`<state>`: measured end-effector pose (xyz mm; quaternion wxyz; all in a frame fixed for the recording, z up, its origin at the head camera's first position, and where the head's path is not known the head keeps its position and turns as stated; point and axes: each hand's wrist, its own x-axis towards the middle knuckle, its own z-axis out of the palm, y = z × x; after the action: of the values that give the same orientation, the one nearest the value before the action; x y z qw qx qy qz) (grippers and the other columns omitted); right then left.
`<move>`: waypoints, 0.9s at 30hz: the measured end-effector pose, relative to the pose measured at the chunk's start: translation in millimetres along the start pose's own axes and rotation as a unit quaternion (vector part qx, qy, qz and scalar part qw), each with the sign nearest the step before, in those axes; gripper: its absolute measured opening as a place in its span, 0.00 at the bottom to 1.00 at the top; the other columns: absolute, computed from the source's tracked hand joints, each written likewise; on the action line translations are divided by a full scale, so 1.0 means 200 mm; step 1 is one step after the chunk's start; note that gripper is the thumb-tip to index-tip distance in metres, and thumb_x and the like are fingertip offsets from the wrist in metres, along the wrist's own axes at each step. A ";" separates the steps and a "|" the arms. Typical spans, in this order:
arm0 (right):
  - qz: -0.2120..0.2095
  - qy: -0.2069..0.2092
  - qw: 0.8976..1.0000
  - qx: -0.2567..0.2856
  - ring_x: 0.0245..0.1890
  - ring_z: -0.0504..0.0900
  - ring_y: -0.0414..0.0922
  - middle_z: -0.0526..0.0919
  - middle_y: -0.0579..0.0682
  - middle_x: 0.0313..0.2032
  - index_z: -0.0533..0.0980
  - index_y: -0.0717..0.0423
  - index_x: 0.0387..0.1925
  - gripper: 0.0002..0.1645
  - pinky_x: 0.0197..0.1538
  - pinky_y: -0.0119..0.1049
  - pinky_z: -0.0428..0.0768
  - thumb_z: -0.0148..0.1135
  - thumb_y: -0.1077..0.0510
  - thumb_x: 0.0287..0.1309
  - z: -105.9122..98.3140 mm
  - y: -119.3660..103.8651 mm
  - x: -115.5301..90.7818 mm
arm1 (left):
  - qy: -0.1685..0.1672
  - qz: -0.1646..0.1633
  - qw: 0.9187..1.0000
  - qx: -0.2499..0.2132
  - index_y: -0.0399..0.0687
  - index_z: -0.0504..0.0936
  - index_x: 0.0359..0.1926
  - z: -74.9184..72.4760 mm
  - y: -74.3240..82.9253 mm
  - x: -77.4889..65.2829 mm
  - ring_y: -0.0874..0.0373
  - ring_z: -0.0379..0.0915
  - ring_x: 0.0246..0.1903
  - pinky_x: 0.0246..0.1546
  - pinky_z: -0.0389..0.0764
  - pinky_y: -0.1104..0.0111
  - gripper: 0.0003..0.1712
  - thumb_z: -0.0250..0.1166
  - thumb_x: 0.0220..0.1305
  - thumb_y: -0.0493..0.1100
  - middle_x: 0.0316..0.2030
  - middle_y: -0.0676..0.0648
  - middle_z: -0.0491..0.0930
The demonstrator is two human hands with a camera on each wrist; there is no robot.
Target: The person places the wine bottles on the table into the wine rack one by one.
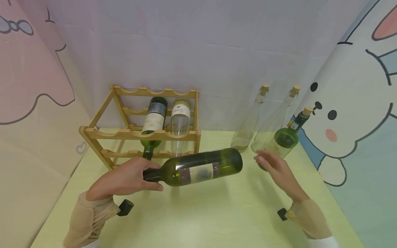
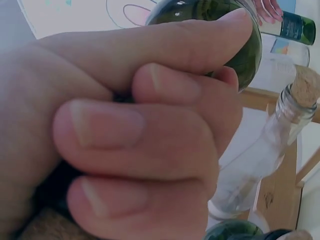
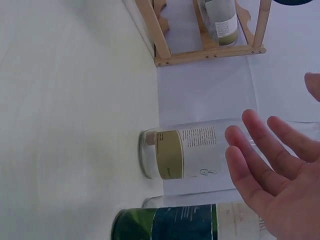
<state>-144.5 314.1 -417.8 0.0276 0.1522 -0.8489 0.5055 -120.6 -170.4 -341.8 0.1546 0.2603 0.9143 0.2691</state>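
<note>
My left hand (image 1: 125, 177) grips a green wine bottle (image 1: 201, 168) by its dark neck. The bottle lies nearly level in the air before the rack, its base pointing right and slightly up. In the left wrist view the fingers (image 2: 135, 135) curl round the neck, hiding most of it. My right hand (image 1: 277, 172) holds nothing, its fingers loosely spread in the right wrist view. It is near a corked green bottle (image 1: 286, 137) standing at the right; whether they touch I cannot tell.
A wooden wine rack (image 1: 139, 134) stands at the back left. In it lie a dark green bottle (image 1: 155, 117) and a clear bottle (image 1: 180, 120), necks forward. Two corked clear bottles, one left (image 1: 246, 129) and one right (image 1: 273, 124), stand beside the upright green one. Cloth hangs behind the table.
</note>
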 end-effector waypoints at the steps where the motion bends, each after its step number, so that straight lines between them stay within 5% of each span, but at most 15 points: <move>1: 0.003 0.005 1.000 -0.007 0.53 0.79 0.39 0.79 0.54 0.54 0.69 0.56 0.67 0.23 0.53 0.33 0.75 0.50 0.53 0.76 0.00 -0.01 0.02 | 0.003 -0.001 1.000 -0.001 0.40 0.80 0.59 0.00 -0.01 -0.01 0.57 0.76 0.51 0.48 0.75 0.64 0.45 0.67 0.54 0.72 0.54 0.49 0.79; 7: 0.005 0.030 0.999 -0.028 0.50 0.80 0.43 0.81 0.50 0.52 0.70 0.50 0.67 0.23 0.52 0.33 0.74 0.52 0.50 0.75 0.03 -0.05 0.13 | 0.019 -0.022 1.000 -0.006 0.40 0.80 0.59 -0.01 -0.04 -0.04 0.58 0.75 0.49 0.46 0.74 0.65 0.46 0.66 0.53 0.72 0.55 0.48 0.78; 16: -0.002 0.021 0.999 -0.028 0.46 0.82 0.43 0.83 0.49 0.48 0.72 0.50 0.65 0.25 0.51 0.40 0.75 0.55 0.45 0.73 0.11 -0.12 0.33 | 0.021 -0.038 0.998 -0.037 0.44 0.80 0.59 -0.03 -0.09 -0.09 0.64 0.68 0.24 0.38 0.71 0.67 0.43 0.67 0.54 0.71 0.56 0.45 0.77; 27: -0.033 -0.018 0.996 0.075 0.46 0.82 0.54 0.83 0.56 0.47 0.61 0.51 0.74 0.33 0.52 0.46 0.75 0.57 0.52 0.72 0.29 -0.24 0.57 | 0.026 -0.001 0.998 -0.059 0.63 0.83 0.54 -0.02 -0.14 -0.14 0.67 0.76 0.35 0.38 0.75 0.70 0.28 0.66 0.57 0.69 0.45 0.66 0.81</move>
<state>-232.3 216.1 -383.5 0.0179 0.1908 -0.8034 0.5637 -110.0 -208.5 -351.3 0.1465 0.2429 0.9006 0.3294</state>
